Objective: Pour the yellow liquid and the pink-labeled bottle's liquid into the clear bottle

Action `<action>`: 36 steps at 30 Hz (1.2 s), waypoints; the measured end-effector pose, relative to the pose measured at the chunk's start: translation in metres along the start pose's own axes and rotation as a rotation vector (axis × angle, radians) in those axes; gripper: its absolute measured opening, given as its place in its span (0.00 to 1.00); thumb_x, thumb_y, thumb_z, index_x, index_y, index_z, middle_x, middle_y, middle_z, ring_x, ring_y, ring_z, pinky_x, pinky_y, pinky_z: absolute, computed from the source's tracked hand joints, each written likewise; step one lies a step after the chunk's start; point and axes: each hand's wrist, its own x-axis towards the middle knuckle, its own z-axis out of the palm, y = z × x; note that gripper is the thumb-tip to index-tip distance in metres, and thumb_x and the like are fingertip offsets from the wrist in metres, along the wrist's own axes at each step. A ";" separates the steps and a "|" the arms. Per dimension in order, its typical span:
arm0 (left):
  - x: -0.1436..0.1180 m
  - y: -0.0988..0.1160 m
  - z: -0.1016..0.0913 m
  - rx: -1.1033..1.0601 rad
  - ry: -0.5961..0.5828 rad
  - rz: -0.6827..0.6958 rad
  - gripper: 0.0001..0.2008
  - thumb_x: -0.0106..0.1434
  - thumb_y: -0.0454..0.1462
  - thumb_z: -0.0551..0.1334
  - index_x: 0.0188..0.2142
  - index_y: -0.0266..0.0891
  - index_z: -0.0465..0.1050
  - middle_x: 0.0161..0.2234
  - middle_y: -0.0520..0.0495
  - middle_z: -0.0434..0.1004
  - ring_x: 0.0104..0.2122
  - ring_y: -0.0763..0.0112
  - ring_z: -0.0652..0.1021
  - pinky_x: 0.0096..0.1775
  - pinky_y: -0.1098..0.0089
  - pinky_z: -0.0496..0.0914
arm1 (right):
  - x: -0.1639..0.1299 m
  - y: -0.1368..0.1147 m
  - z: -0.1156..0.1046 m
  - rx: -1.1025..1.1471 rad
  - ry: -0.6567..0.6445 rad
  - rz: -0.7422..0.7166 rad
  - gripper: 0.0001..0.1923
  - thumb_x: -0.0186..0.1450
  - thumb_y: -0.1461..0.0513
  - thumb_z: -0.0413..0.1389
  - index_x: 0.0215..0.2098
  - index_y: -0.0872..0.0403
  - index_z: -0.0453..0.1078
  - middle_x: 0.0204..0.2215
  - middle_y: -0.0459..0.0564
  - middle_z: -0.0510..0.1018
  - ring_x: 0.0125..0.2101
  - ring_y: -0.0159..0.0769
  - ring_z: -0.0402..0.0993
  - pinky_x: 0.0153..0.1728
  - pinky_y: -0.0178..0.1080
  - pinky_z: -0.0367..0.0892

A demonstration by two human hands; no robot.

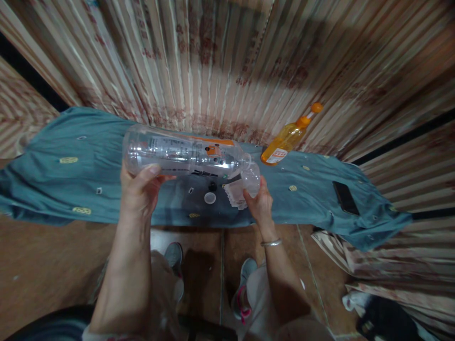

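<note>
My left hand [140, 187] grips the base end of a large clear plastic bottle [177, 151] with orange and black print. The bottle lies sideways above the cloth, its neck pointing right. At its mouth my right hand [261, 203], wearing a silver bangle, closes around a small clear plastic cup [251, 177]. The two touch or nearly touch; I cannot tell which. A pale packet with a jagged edge [235, 193] shows beside the right fingers. Below the bottle are a round clear lid [210, 198] and a small black cap [212, 186].
A blue-green cloth [106, 189] covers the narrow table. Toward the back right stands an amber bottle with an orange top [284, 142]. A black phone [345, 197] lies at the right. Striped curtains [213, 61] hang behind, and dark bars flank the table.
</note>
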 end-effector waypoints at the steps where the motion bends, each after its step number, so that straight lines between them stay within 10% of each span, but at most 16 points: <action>1: 0.000 0.000 0.000 0.000 0.003 0.000 0.41 0.37 0.32 0.72 0.54 0.44 0.64 0.29 0.52 0.77 0.25 0.67 0.78 0.19 0.73 0.74 | 0.000 0.000 0.000 -0.001 -0.001 -0.001 0.35 0.60 0.57 0.56 0.62 0.60 0.53 0.53 0.64 0.72 0.52 0.46 0.72 0.49 0.47 0.69; 36: -0.001 0.002 0.001 0.022 0.024 -0.002 0.40 0.38 0.32 0.70 0.54 0.46 0.64 0.31 0.53 0.76 0.25 0.68 0.77 0.19 0.73 0.74 | 0.000 0.001 0.001 -0.035 -0.001 -0.028 0.34 0.61 0.56 0.55 0.62 0.60 0.52 0.53 0.64 0.72 0.51 0.46 0.72 0.48 0.46 0.70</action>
